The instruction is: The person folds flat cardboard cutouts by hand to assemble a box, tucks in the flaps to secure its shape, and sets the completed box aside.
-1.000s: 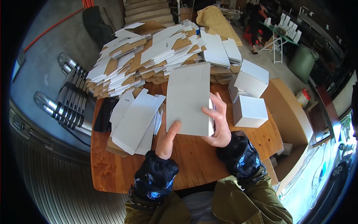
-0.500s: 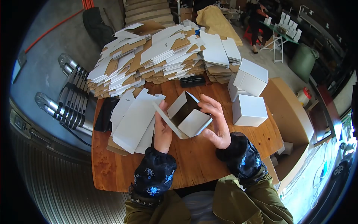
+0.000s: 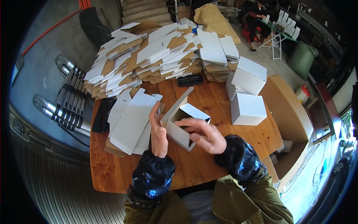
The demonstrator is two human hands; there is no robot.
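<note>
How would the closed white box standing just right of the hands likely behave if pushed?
The closed white box looks like folded card, so it is probably light, unless filled. Sitting flat on the table, with straight edges, it should slide rather than roll.

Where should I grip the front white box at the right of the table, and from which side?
Probably best across its left and right walls, reaching from the near side: the front white box sits level, looks closed and shows no handle, while the tilted white box crowds its far side.
</note>
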